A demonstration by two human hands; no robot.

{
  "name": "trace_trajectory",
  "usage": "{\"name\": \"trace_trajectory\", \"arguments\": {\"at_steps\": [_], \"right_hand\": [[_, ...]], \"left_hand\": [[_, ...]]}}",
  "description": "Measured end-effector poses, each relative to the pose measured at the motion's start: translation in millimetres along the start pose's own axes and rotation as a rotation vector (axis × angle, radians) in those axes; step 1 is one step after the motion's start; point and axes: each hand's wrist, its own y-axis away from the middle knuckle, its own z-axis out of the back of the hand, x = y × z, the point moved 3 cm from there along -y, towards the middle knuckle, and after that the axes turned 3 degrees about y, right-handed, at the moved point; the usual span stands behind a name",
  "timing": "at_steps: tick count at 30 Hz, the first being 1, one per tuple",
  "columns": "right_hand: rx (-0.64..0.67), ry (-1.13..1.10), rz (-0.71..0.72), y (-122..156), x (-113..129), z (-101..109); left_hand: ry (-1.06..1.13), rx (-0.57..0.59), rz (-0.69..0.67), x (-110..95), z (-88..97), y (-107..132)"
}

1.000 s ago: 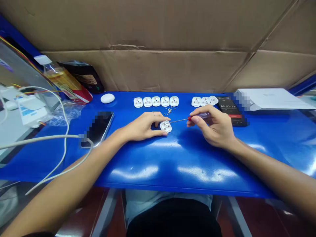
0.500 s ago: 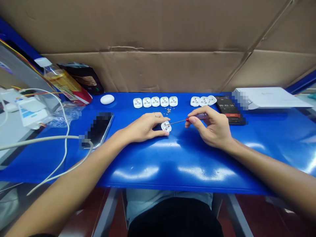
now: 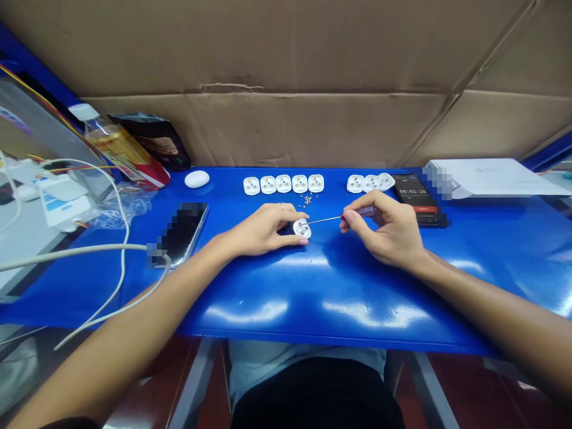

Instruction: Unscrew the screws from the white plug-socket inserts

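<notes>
Between thumb and fingers, my left hand (image 3: 268, 231) grips a small white plug housing (image 3: 302, 229) with metal parts inside, low over the blue table (image 3: 286, 286). My right hand (image 3: 384, 229) is closed around the handle of a screwdriver (image 3: 328, 220), whose thin shaft points left. Its tip meets the inside of the housing. Just beyond lies a loose pile of small screws (image 3: 307, 201). A row of several similar white housings (image 3: 283, 183) stands behind the pile. Further right is a shorter group of 3 white housings (image 3: 370, 183), the rightmost tilted over its neighbour.
At right, a phone with a running timer (image 3: 416, 199) lies beside a white box (image 3: 496, 176). On the left are another phone (image 3: 183, 229), a white oval case (image 3: 197, 179), a drink bottle (image 3: 125, 155) and looping pale cables (image 3: 123, 262). Cardboard (image 3: 286, 128) walls the back.
The whole view has shifted slightly. Both hands keep their grips, and the screwdriver tip stays in the housing.
</notes>
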Motion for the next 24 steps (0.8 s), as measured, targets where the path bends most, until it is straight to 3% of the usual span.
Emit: {"name": "trace_trajectory", "arguments": {"at_steps": [10, 24], "right_hand": [[0.019, 0.048, 0.007, -4.5, -10.9, 3.4], [0.029, 0.024, -0.006, -6.1, -15.4, 2.0]], "left_hand": [[0.068, 0.025, 0.091, -1.6, -0.9, -1.4], [0.074, 0.017, 0.086, -4.3, 0.3, -3.1]]}}
